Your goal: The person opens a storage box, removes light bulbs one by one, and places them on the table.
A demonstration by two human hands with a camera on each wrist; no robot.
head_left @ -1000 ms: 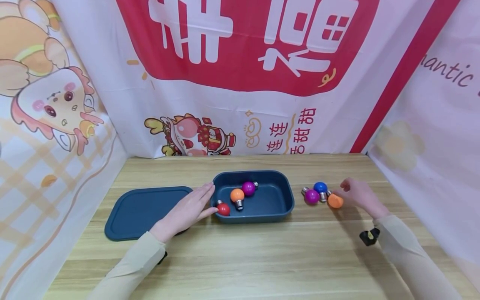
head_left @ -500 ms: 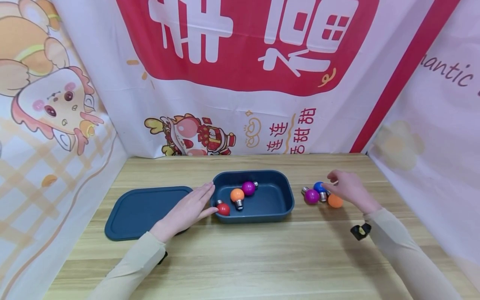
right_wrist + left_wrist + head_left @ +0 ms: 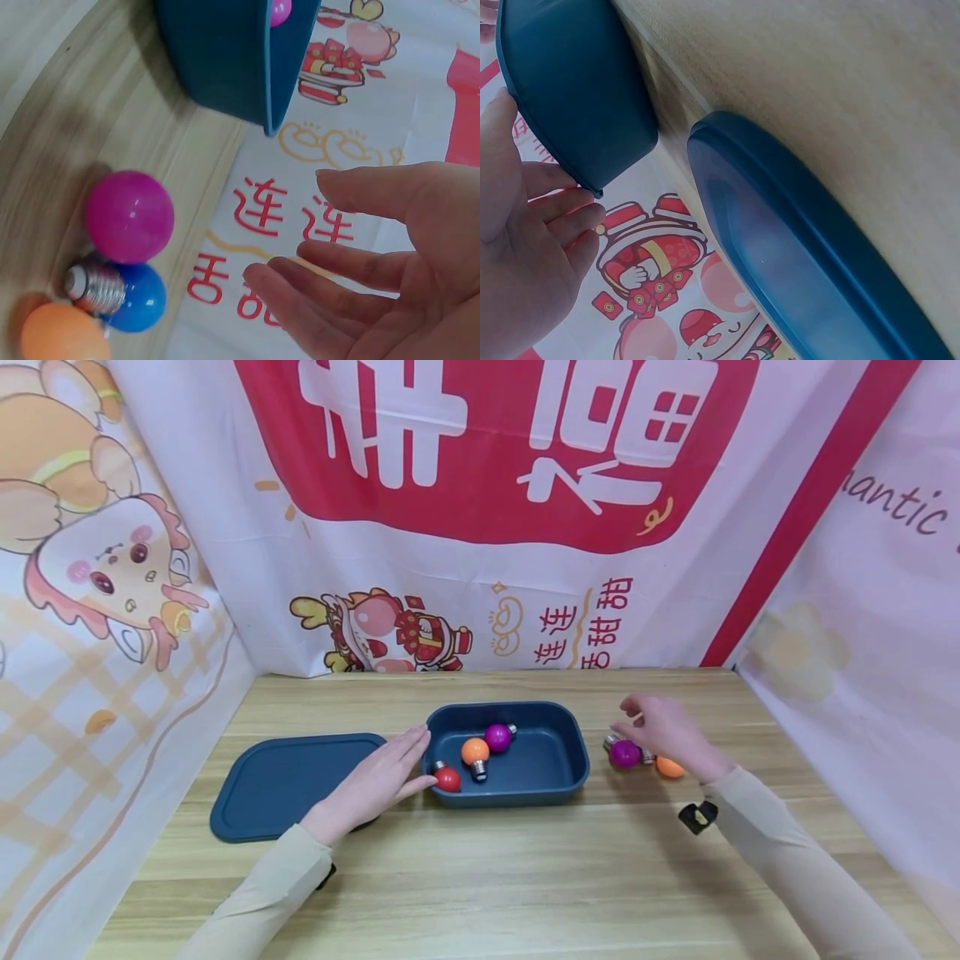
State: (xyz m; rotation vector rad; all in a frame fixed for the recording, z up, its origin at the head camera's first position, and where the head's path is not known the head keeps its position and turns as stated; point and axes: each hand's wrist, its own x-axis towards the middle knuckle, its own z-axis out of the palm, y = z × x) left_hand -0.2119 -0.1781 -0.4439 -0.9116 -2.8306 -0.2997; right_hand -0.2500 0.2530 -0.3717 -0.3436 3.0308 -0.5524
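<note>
My left hand (image 3: 372, 780) lies with extended fingers against the left end of a dark blue box (image 3: 532, 795); in the left wrist view its fingers meet the box wall (image 3: 577, 82). Inside the box are a red bulb (image 3: 447, 778), an orange bulb (image 3: 475, 750) and a purple bulb (image 3: 497, 737). My right hand (image 3: 667, 727) hovers over the bulbs right of the box, fingers apart and holding nothing. Below it are a purple bulb (image 3: 130, 217), a blue bulb (image 3: 142, 298) and an orange bulb (image 3: 64, 334). The hand hides most of the blue one in the head view.
A flat dark blue lid (image 3: 281, 789) lies left of the box, partly behind my left hand. The wooden table (image 3: 480, 877) is bordered at the back and both sides by printed cloth (image 3: 480, 602).
My right hand has moved left, from beside the orange bulb on the table to above the blue and purple ones. My left hand and the box have stayed in place.
</note>
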